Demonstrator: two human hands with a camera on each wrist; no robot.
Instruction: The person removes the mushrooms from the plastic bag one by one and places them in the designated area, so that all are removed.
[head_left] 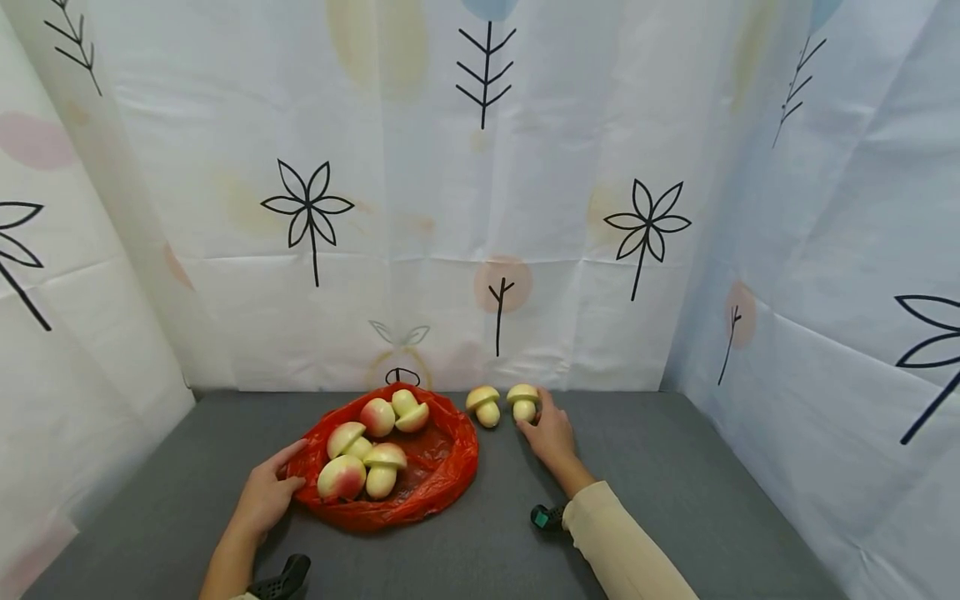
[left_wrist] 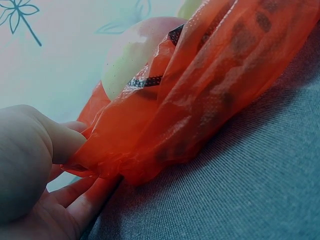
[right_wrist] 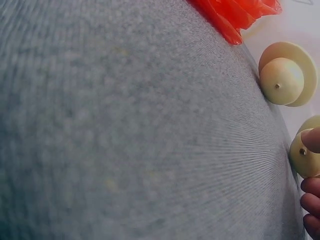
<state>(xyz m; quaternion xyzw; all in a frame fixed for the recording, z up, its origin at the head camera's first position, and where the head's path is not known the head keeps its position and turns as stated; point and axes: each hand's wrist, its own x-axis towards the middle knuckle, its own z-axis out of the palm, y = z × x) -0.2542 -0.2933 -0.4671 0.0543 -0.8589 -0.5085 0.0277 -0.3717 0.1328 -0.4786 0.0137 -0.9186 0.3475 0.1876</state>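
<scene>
On the table lies a red plastic bag (head_left: 463,467), its mouth rolled open. Several toy mushrooms (head_left: 382,475) with pinkish caps sit inside it. My left hand (head_left: 262,498) pinches the bag's left edge between thumb and fingers; the left wrist view shows the red plastic (left_wrist: 130,145) bunched there. Beyond the bag's right side, my right hand (head_left: 555,437) holds a yellowish toy mushroom (head_left: 522,398), thumb on the stem side and fingers around the cap. A second yellowish mushroom (head_left: 485,407) lies just left of it, between that hand and the bag.
The grey table (head_left: 637,467) runs back to a white patterned curtain (head_left: 555,325), close behind the two yellowish mushrooms. More of this cloth hangs along the left and right sides. A dark strap device (head_left: 547,517) is worn at the right wrist, another (head_left: 285,577) at the left.
</scene>
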